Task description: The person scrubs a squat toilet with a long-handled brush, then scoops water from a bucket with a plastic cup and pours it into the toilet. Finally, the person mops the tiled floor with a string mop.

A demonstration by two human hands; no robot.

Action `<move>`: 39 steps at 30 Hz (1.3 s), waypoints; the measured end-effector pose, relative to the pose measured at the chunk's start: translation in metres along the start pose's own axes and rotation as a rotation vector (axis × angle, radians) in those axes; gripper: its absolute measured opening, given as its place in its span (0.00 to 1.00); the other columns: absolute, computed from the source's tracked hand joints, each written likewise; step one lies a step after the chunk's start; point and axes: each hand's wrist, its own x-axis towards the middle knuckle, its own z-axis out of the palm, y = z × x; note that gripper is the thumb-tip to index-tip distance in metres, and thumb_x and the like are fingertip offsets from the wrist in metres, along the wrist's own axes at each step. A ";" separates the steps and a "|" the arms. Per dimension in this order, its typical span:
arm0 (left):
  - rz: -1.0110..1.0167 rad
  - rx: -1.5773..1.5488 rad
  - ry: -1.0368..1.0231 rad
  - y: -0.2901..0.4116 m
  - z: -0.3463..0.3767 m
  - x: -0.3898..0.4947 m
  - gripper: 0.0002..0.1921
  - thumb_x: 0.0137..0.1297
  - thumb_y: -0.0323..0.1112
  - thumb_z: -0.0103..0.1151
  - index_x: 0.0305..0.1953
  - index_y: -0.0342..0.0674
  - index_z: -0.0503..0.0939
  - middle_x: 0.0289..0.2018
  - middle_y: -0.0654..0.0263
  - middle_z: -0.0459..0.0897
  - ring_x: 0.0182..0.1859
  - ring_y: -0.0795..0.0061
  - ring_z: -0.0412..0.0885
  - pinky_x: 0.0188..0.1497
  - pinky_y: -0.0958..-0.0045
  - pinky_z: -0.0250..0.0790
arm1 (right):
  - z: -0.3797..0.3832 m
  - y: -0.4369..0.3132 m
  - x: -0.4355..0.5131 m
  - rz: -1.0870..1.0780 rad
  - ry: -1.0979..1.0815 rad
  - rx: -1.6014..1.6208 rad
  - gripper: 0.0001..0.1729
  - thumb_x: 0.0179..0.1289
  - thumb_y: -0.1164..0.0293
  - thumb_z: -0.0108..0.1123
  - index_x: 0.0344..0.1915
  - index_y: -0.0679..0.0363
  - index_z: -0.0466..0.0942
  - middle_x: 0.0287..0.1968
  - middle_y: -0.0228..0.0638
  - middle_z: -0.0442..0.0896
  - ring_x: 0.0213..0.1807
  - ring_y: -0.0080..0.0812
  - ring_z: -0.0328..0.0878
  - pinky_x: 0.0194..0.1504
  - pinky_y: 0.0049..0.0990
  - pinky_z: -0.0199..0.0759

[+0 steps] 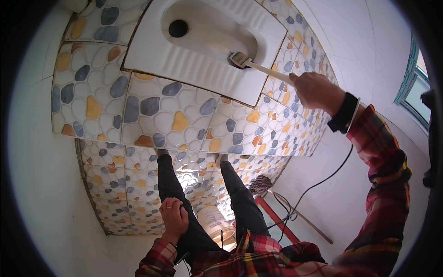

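My right hand (313,90) is closed around the pale handle of a toilet brush (241,59) with a flat, block-shaped head. The brush head rests against the near inner wall of a white ceramic squat toilet (207,72), towards the right end of its bowl. At the bowl's left end is a dark round drain hole (178,28). My left hand (174,217), with a ring on one finger, rests on my leg in dark trousers, its fingers curled. Whether its fingers are fully closed is hard to tell.
The toilet sits in a raised pebble-patterned tile floor (166,110) with a step edge. On the lower floor stand a pale bucket (213,221), a mop (260,184) against the right wall and a red-framed panel (277,220). A black cable (323,180) hangs by my right arm.
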 end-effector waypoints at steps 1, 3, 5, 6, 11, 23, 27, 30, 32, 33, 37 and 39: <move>-0.001 -0.011 -0.001 -0.001 -0.001 0.000 0.08 0.47 0.28 0.50 0.32 0.37 0.72 0.36 0.61 0.71 0.45 0.59 0.69 0.49 0.60 0.56 | -0.004 0.005 0.002 0.098 -0.084 0.170 0.14 0.60 0.76 0.48 0.45 0.73 0.69 0.27 0.46 0.78 0.29 0.38 0.78 0.34 0.32 0.73; 0.005 -0.027 0.014 -0.003 -0.003 0.001 0.08 0.47 0.27 0.50 0.32 0.38 0.72 0.36 0.61 0.71 0.45 0.59 0.69 0.49 0.60 0.56 | -0.003 0.013 0.006 0.228 -0.024 0.297 0.11 0.61 0.73 0.49 0.40 0.69 0.70 0.27 0.48 0.78 0.29 0.41 0.77 0.35 0.34 0.72; 0.008 -0.039 0.025 -0.006 -0.004 0.000 0.08 0.47 0.27 0.50 0.32 0.37 0.72 0.36 0.61 0.71 0.45 0.59 0.69 0.49 0.60 0.56 | 0.004 0.018 0.012 0.247 0.045 0.147 0.11 0.61 0.71 0.48 0.40 0.67 0.68 0.26 0.46 0.78 0.29 0.44 0.78 0.34 0.37 0.72; 0.007 -0.049 0.026 -0.007 -0.005 -0.001 0.08 0.47 0.27 0.50 0.32 0.37 0.72 0.36 0.61 0.71 0.45 0.59 0.69 0.49 0.61 0.56 | 0.008 0.018 0.014 0.286 0.131 0.091 0.11 0.61 0.71 0.48 0.40 0.67 0.68 0.26 0.45 0.78 0.29 0.44 0.78 0.34 0.38 0.71; -0.014 -0.088 0.000 -0.013 -0.007 -0.001 0.08 0.47 0.27 0.50 0.32 0.37 0.72 0.36 0.61 0.72 0.45 0.60 0.69 0.49 0.61 0.56 | 0.005 0.012 0.015 0.159 -0.013 0.184 0.09 0.61 0.71 0.44 0.36 0.65 0.68 0.21 0.41 0.76 0.22 0.38 0.77 0.25 0.35 0.72; -0.004 -0.101 0.021 -0.015 -0.008 -0.001 0.07 0.47 0.27 0.50 0.31 0.38 0.73 0.35 0.62 0.72 0.44 0.60 0.69 0.48 0.61 0.56 | -0.049 0.025 0.033 0.247 -0.037 0.045 0.17 0.58 0.70 0.50 0.48 0.62 0.72 0.31 0.41 0.79 0.34 0.34 0.77 0.41 0.32 0.71; 0.010 -0.040 0.016 -0.013 -0.005 -0.001 0.08 0.47 0.28 0.50 0.31 0.38 0.73 0.35 0.62 0.72 0.44 0.60 0.69 0.48 0.61 0.57 | -0.066 0.017 0.030 0.213 -0.052 0.118 0.18 0.51 0.67 0.55 0.43 0.61 0.77 0.31 0.40 0.81 0.32 0.36 0.77 0.38 0.29 0.70; 0.004 -0.059 -0.005 -0.009 -0.002 0.000 0.08 0.47 0.27 0.49 0.32 0.38 0.72 0.35 0.61 0.72 0.43 0.60 0.69 0.48 0.61 0.57 | -0.069 0.031 0.031 0.085 0.002 0.203 0.21 0.52 0.68 0.55 0.48 0.59 0.75 0.31 0.41 0.81 0.30 0.33 0.76 0.36 0.28 0.71; 0.020 -0.012 -0.001 -0.005 0.004 0.001 0.08 0.47 0.27 0.49 0.32 0.38 0.72 0.35 0.61 0.72 0.43 0.60 0.69 0.47 0.61 0.57 | -0.054 0.037 0.041 0.118 0.017 0.333 0.23 0.53 0.67 0.54 0.51 0.58 0.74 0.31 0.40 0.80 0.29 0.31 0.76 0.34 0.27 0.71; 0.022 0.001 0.000 -0.001 0.007 0.000 0.08 0.47 0.27 0.49 0.31 0.38 0.72 0.35 0.61 0.72 0.43 0.60 0.69 0.47 0.61 0.57 | -0.040 0.039 0.045 0.167 0.012 0.368 0.24 0.53 0.67 0.54 0.52 0.57 0.73 0.32 0.40 0.80 0.29 0.30 0.75 0.34 0.27 0.72; 0.038 0.072 -0.019 0.014 0.030 -0.001 0.07 0.45 0.28 0.50 0.30 0.38 0.73 0.34 0.61 0.72 0.42 0.59 0.69 0.46 0.60 0.58 | 0.042 0.022 0.080 -0.162 0.295 0.841 0.29 0.53 0.71 0.49 0.59 0.56 0.66 0.39 0.46 0.79 0.39 0.40 0.76 0.46 0.29 0.68; 0.029 0.157 -0.010 0.022 0.042 -0.003 0.08 0.44 0.28 0.50 0.30 0.39 0.73 0.34 0.61 0.72 0.42 0.59 0.69 0.46 0.60 0.58 | 0.078 0.023 0.083 -0.140 0.305 0.826 0.30 0.54 0.75 0.48 0.60 0.54 0.64 0.38 0.44 0.79 0.35 0.36 0.75 0.43 0.30 0.70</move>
